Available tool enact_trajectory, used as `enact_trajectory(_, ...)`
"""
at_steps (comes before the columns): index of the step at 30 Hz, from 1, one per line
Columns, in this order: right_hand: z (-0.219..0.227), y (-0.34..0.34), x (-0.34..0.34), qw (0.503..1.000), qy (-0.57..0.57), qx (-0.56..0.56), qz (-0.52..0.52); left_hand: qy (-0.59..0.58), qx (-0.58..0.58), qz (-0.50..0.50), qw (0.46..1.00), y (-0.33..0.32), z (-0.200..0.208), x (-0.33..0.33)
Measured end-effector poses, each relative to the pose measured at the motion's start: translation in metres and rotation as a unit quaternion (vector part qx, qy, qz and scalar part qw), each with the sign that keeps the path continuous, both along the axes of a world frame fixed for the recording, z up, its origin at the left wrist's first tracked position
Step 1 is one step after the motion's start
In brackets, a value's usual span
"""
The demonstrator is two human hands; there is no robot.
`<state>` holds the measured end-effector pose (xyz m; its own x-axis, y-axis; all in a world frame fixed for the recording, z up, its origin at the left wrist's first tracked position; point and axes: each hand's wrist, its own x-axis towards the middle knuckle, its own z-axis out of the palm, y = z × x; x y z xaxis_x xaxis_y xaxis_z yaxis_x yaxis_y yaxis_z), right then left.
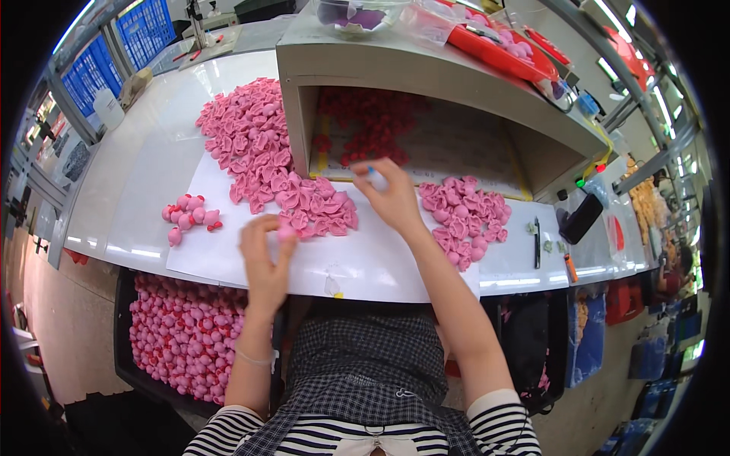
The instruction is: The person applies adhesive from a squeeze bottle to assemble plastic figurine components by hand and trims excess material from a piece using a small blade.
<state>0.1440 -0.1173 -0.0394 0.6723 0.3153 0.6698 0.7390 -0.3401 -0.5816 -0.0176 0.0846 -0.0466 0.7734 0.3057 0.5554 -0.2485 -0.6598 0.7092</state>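
Note:
My left hand (265, 262) is above the white sheet, its thumb and fingers closed around a small pink rounded piece (286, 231). Just beyond it spreads a large heap of pink petal-like soft pieces (258, 144), with round pink balls among them. My right hand (391, 201) hovers at the mouth of a grey box-shaped shelf (456, 72), fingers curved and apart. Something white and blue (376, 178) shows at its fingers; whether worn or held is unclear. Beyond its fingertips, small red pieces (372, 144) lie in the shelf's shadow. Left of my left hand sits a cluster of pink pieces with red parts (188, 216).
Another pink pile (465, 220) lies right of my right forearm. A black phone (581, 219), a pen (537, 243) and an orange lighter (570, 267) lie farther right. Below the table's left edge stands a black bin full of pink-and-red pieces (186, 334). A red tray (502, 53) tops the shelf.

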Motion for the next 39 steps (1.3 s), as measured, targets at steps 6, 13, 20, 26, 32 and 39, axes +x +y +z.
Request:
enact_trajectory(6, 0.006, 0.042, 0.046, 0.953, 0.081, -0.249, -0.151, 0.063, 0.28, 0.236, 0.928, 0.103, -0.041, 0.01)
enact_trajectory(13, -0.008, 0.027, 0.045, 0.986, 0.006, -0.126, -0.105, 0.007, 0.219, 0.119, 0.968, 0.093, -0.002, 0.031)
enact_trajectory(20, 0.006, -0.014, -0.049, 0.961, 0.272, 0.037, 0.025, 0.08, 0.187, 0.078, 0.976, 0.069, -0.003, 0.027)
enact_trajectory(26, 0.014, -0.034, -0.095, 0.92, 0.377, 0.074, 0.07, 0.141, -0.155, -0.194, 0.958, 0.007, 0.012, -0.014)
enact_trajectory(32, 0.006, -0.033, -0.114, 0.948, 0.28, 0.056, 0.138, 0.182, -0.112, -0.294, 0.931, -0.041, 0.007, -0.006)
enact_trajectory(39, 0.01, -0.057, -0.113, 0.925, 0.347, 0.038, 0.151, 0.202, -0.21, -0.347, 0.892, -0.053, -0.006, 0.001)
